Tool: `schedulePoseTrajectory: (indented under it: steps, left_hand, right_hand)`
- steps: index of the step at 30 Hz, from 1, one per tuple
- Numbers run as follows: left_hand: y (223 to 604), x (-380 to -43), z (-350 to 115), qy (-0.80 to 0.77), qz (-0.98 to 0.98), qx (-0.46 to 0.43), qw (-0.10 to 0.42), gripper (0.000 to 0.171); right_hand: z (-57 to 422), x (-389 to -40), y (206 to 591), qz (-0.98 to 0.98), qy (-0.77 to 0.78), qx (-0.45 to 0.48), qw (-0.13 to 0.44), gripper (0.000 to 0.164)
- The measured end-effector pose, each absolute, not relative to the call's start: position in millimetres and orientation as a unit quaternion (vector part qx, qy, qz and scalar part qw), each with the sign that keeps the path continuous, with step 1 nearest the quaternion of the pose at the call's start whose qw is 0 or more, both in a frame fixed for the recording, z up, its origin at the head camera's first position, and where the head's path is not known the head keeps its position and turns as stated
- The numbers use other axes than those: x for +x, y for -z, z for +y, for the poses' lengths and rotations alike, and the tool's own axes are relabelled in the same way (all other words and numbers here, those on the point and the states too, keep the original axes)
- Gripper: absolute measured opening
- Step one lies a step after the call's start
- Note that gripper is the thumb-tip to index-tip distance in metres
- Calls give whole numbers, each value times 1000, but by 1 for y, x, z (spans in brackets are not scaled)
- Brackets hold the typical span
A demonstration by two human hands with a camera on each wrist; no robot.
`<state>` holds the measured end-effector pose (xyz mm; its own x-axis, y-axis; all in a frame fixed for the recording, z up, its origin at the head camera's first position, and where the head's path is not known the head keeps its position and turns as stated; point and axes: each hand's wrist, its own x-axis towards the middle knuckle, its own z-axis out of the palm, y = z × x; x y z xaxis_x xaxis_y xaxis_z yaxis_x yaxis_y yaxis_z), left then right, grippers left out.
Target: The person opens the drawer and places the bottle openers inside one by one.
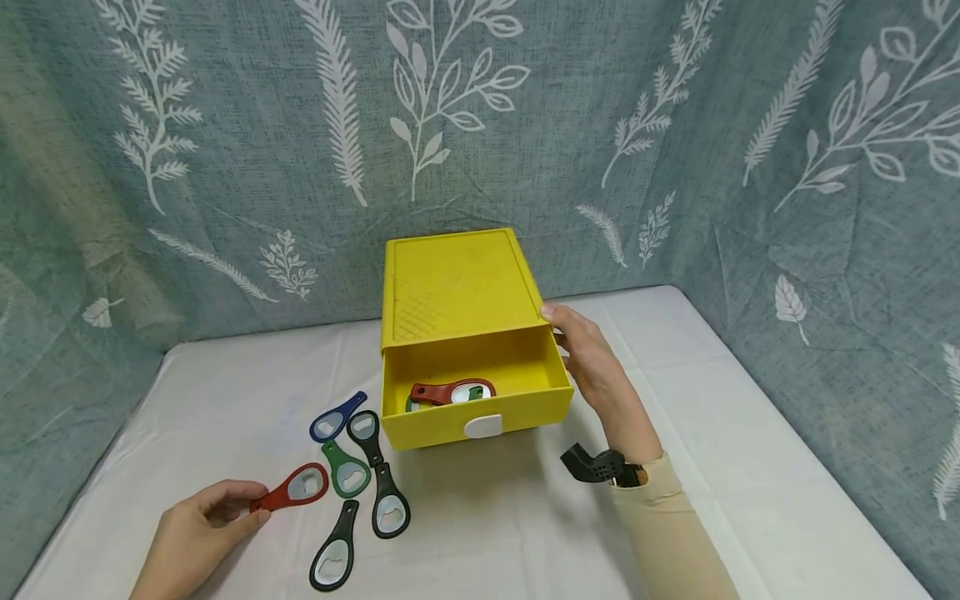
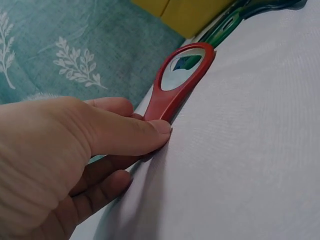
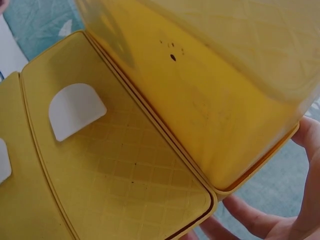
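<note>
My left hand (image 1: 198, 533) pinches the narrow handle end of a red bottle opener (image 1: 306, 483) between thumb and fingers, just at the white cloth. Close by lie a blue bottle opener (image 1: 327, 426), a green bottle opener (image 1: 350, 478) and several black ones, such as the black bottle opener (image 1: 332, 562) nearest the front. My right hand (image 1: 596, 358) holds the right side of a yellow drawer box (image 1: 461, 287), one fingertip at its top edge. Its upper drawer (image 1: 442, 432) is pulled out. Inside rests another red bottle opener (image 1: 432, 392), partly over green ones.
Below the pulled-out drawer, the right wrist view has shut drawers with white handles (image 3: 77, 110). A blue-green leaf-patterned curtain (image 1: 262, 150) hangs behind and along the sides. White cloth (image 1: 480, 533) covers the table. A black strap (image 1: 592, 464) sticks out from the right wrist.
</note>
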<state>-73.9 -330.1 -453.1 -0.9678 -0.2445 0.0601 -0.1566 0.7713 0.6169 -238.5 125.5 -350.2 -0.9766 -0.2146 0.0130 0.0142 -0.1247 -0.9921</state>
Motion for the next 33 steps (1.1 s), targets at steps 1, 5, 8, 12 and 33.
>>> schedulePoseTrajectory:
  steps: [1, 5, 8, 12, 33]
  left_hand:
    - [453, -74, -329, 320, -939, 106, 71, 27]
    - [454, -74, -327, 317, -940, 102, 80, 27]
    - [454, -74, -327, 319, -940, 93, 83, 29]
    - [454, -73, -326, 319, -940, 64, 102, 28]
    - [453, -71, -324, 305, -936, 31, 172, 27]
  right_hand:
    - [126, -238, 350, 657, 746, -76, 77, 53]
    - [125, -237, 350, 655, 748, -76, 77, 53]
    - [126, -236, 349, 653, 750, -77, 76, 52]
    - [126, -236, 349, 652, 750, -78, 74, 52]
    - [124, -235, 349, 649, 753, -82, 71, 50]
